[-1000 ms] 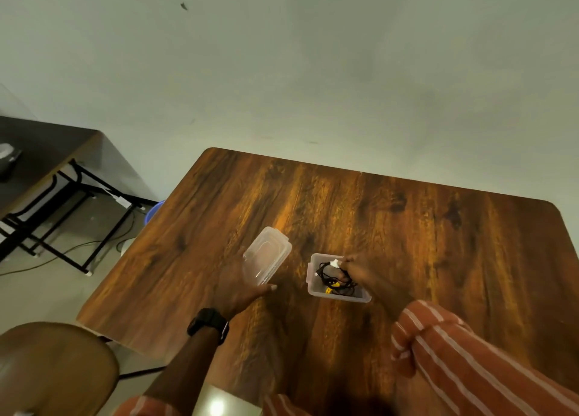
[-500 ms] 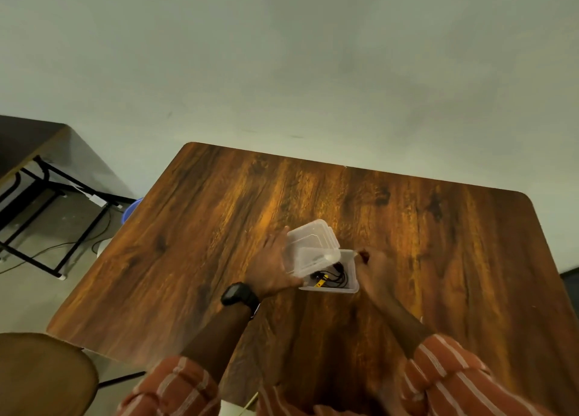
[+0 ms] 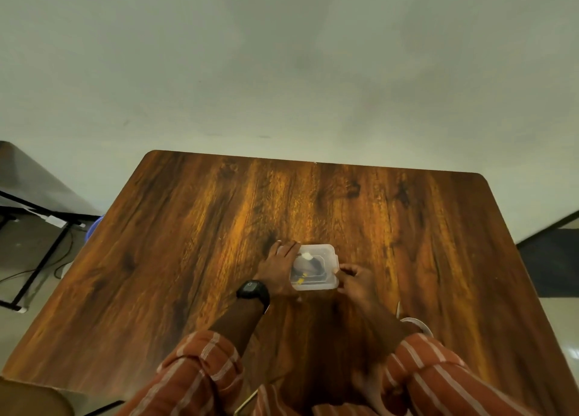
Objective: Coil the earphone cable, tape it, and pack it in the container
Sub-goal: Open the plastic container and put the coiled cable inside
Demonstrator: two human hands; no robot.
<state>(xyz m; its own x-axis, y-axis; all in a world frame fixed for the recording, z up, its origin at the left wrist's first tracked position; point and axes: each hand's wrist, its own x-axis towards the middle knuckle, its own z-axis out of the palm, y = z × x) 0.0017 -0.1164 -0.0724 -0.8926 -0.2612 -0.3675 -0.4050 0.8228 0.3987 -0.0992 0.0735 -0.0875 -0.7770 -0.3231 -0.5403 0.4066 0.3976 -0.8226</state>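
Pressing a clear lid [image 3: 316, 255] onto the small container [image 3: 315, 285] near the middle of the wooden table [image 3: 188, 243].

Head view: a tape roll [image 3: 418, 324] peeks out at 4 o'clock from the box, partly behind the striped sleeve [image 3: 438, 378]; a black watch [image 3: 253, 291] sits at 8 o'clock. The left hand [image 3: 277, 270] lies flat, fingers extended against the box's left side and lid edge; the right hand [image 3: 354, 282] curls, pinching its right rim. The coiled black earphone cable [image 3: 308, 266] with a yellow tape spot shows blurrily through the lid.
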